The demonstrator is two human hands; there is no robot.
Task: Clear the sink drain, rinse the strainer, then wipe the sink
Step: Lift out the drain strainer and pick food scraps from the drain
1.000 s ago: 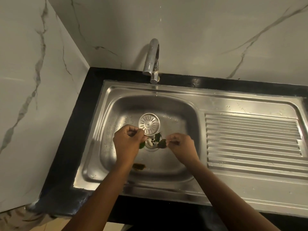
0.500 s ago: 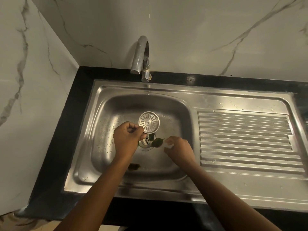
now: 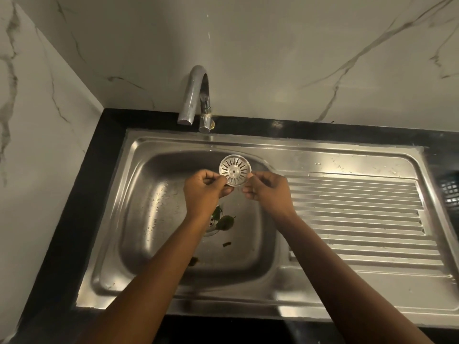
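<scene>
A round metal strainer [image 3: 235, 170] with radial slots is held upright above the steel sink basin [image 3: 159, 219]. My left hand [image 3: 205, 193] pinches its left rim and my right hand [image 3: 267, 192] pinches its right rim. Below, the drain opening [image 3: 211, 225] is partly hidden by my left forearm. Green leaves [image 3: 224, 222] lie on and beside the drain. Two smaller dark scraps [image 3: 226, 244] [image 3: 193, 261] rest on the basin floor nearer to me.
A chrome tap [image 3: 195, 95] stands at the back with its spout over the basin's rear edge. A ribbed draining board [image 3: 357, 219] fills the sink's right half. Black countertop [image 3: 74, 219] frames the sink; a dark mesh basket [image 3: 449, 192] shows at the far right.
My right hand let go of the green leaf, which now lies by the drain, and took the strainer's right rim. Both hands lifted the strainer up toward the tap.
</scene>
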